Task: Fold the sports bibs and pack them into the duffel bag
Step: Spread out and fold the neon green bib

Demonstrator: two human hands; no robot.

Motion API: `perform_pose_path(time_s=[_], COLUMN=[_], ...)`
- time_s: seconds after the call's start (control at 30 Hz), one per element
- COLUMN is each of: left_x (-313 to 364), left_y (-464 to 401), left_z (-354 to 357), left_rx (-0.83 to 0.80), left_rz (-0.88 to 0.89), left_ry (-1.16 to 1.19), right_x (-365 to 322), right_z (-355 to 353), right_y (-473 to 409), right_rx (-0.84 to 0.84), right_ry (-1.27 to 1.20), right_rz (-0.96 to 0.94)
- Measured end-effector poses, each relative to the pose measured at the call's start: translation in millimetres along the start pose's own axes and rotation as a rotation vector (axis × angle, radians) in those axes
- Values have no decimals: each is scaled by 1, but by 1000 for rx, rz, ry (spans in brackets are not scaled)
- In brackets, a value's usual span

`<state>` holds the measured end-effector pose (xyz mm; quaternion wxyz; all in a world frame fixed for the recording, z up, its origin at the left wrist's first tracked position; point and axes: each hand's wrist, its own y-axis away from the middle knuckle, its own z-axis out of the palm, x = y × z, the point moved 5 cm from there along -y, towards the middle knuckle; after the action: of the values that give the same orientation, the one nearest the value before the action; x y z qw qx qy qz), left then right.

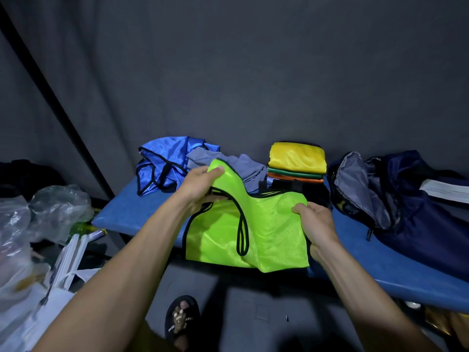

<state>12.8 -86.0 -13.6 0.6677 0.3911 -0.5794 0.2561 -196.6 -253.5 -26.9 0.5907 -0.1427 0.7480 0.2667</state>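
Note:
A neon green bib (pixel 269 232) with black trim lies partly folded at the front of the blue bench (pixel 121 212). My left hand (pixel 200 186) pinches its raised shoulder strap at the upper left. My right hand (pixel 314 222) grips the bib's right edge. Behind it sit a crumpled blue bib (pixel 165 161) and a grey bib (pixel 243 166). A neat stack of folded bibs (pixel 297 161), yellow on top of green and orange, stands at the back. The navy duffel bag (pixel 406 199) lies unzipped on the bench at the right.
Clear plastic bags (pixel 45 212) and white bags (pixel 58 283) crowd the floor at the left. A dark curtain hangs behind the bench. My sandalled foot (pixel 181 318) is on the grey floor below the bench's front edge.

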Motion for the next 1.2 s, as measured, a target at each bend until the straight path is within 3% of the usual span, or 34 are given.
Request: perform_pose_path(time_s=[0.13,0.3,0.53,0.7,0.73,0.8,0.87,0.97,1.07,1.2], left_x=[-39,-26,-37,-38,-30,-13,-17,-65,-92,-72], left_y=[-7,-8,-19,-12,-6,5,12,16,12,14], left_z=[-35,-37,-40,-41,-36,-15,11,40,51,50], left_rx=[184,343,397,439,486,526,243,-263,-346,-292], left_rz=[-102,155,253,140,206,500,661,412,343,451], left_ry=[-230,-777,-929,-1211,-1306,-1393,-1295,-1488,-1535,-1470], right_x=[4,4,8,7,6,4,0,-11,-27,-35], right_z=[0,2,1,-3,-4,-2,2,15,37,88], right_y=[-1,0,-7,-12,-13,-12,-8,2,10,15], right_rx=[4,3,21,49,48,40,34,-25,-121,-230], right_ry=[22,31,9,-41,-51,-77,-118,-206,-217,-83], right_rz=[-2,3,-14,-9,-13,-18,-23,-52,-158,-272])
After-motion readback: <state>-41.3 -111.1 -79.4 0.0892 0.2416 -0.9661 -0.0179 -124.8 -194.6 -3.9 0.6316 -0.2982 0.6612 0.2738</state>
